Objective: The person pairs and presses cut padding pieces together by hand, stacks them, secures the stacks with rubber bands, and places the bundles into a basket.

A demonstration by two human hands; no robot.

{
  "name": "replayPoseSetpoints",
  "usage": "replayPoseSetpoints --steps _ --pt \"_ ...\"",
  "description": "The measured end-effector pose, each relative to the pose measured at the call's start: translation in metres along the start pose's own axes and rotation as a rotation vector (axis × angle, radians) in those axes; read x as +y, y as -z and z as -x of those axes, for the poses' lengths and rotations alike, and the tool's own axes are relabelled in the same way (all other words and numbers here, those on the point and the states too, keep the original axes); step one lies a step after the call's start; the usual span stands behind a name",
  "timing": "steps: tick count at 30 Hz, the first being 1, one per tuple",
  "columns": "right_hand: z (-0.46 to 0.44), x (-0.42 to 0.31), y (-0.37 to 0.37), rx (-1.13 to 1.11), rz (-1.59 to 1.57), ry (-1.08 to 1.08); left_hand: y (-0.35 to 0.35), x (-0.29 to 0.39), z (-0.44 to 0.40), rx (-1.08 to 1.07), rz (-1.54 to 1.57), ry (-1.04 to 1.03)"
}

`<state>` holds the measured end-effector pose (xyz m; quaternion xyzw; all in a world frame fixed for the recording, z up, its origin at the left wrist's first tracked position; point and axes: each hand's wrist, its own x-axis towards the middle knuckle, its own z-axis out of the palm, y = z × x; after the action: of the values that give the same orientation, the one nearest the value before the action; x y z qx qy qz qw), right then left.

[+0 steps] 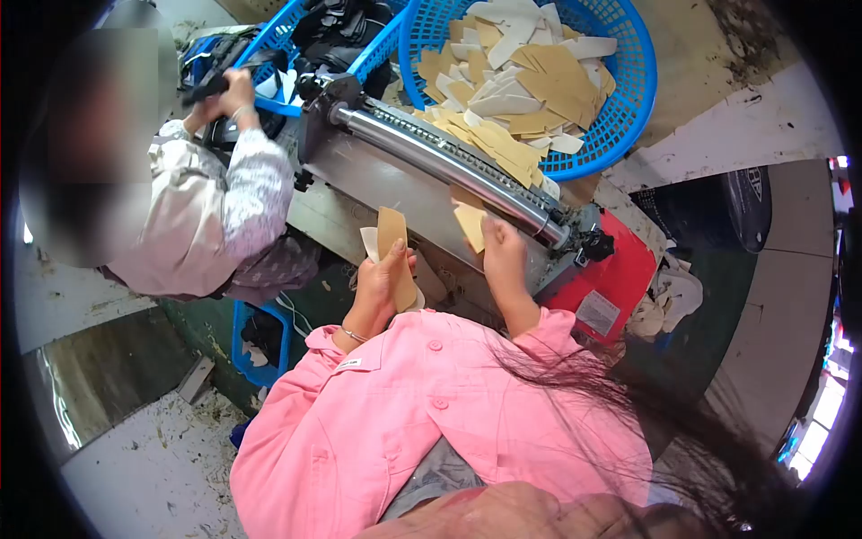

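Left grip (384,277): stack (392,230) pinched | right grip (505,259): piece (471,225) pinched | step: piece near 12-o'clock roller (449,172) | next: likely needs clear fingers

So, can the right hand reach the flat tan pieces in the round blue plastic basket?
Probably yes, over the long silver metal roller between them, but the right hand holds a tan piece.

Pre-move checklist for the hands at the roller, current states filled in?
1. Left hand holding pieces: ok, tan and white.
2. Right hand holding material: ok, tan.
3. Right hand clear of roller: cannot tell, close in this view.
4. Roller stopped: cannot tell.
5. Co-worker's hand off roller: ok, at a dark item.
6. Hair secured: not ok, strands hang loose.
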<state>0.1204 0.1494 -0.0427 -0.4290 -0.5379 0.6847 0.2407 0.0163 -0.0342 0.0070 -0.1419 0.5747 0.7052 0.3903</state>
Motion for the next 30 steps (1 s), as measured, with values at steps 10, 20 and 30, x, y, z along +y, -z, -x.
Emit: replayPoseSetpoints --steps 10,20,30 --pt "0.063 -0.046 -0.004 -0.407 0.445 0.126 -0.020 -0.003 0.007 -0.252 -0.093 -0.113" --pt "0.065 -0.051 -0.006 -0.362 0.472 0.138 -0.019 -0.013 0.007 -0.004 -0.186 -0.169" --pt "0.056 -0.039 0.003 -0.447 0.375 0.064 -0.030 -0.004 0.015 -0.143 0.030 -0.185"
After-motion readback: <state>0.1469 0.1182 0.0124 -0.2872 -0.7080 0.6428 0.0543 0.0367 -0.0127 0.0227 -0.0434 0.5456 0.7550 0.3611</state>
